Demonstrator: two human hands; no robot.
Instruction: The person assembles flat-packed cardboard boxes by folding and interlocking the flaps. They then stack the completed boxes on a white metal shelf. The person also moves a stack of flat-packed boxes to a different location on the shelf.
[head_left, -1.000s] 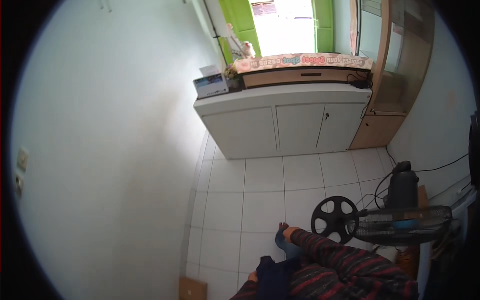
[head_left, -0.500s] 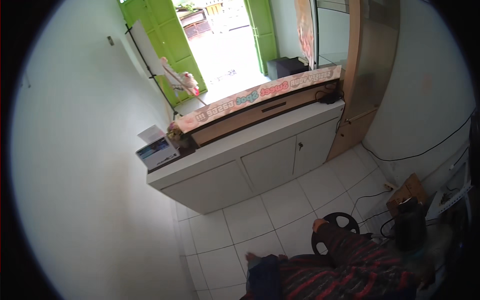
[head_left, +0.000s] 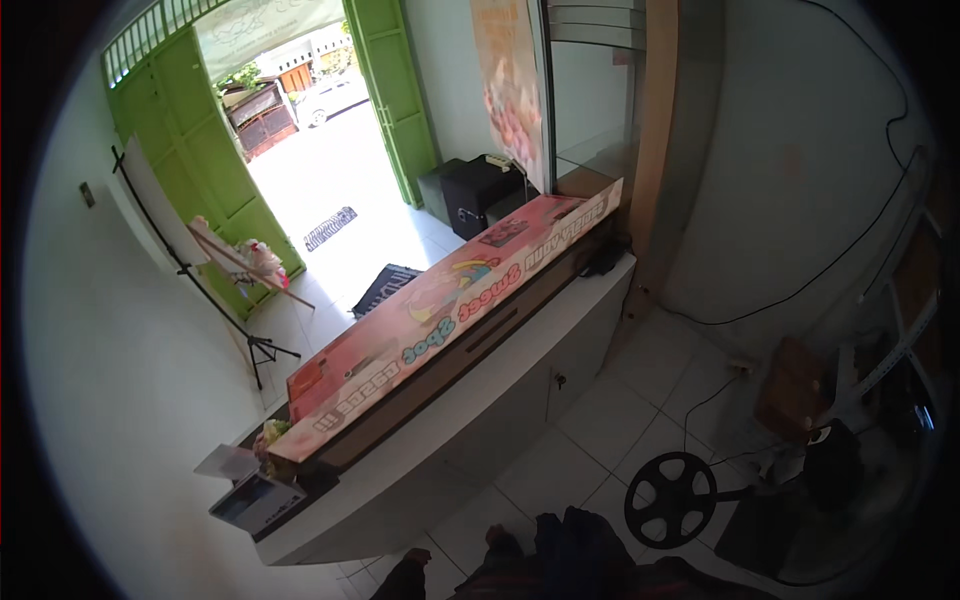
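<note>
At the lower edge, a dark sleeve ends in my left hand (head_left: 419, 556). It hangs near the front of the white counter (head_left: 400, 490), apart from it, and its fingers are too dark and small to read. My right hand is out of view; only a dim reddish patch of clothing shows low on the right. Dark blue cloth (head_left: 575, 540) covers my lap or knees. Left of it, a bare foot (head_left: 497, 534) seems to show. On my right stands a black spoked wheel (head_left: 671, 500), joined by a short shaft to dark equipment, and no hand is seen on it.
A pink printed sign board (head_left: 430, 310) tops the counter. An easel (head_left: 230, 262) stands beyond its left end, by the green door (head_left: 180, 150). Black boxes (head_left: 480, 195) sit past the counter. Cables (head_left: 690, 420) and a brown carton (head_left: 793, 388) lie on the right.
The view has swung right and up, bringing in more of the doorway and sign top. My right hand has left the wheel's rim area and gone from view; my left hand has appeared below.
</note>
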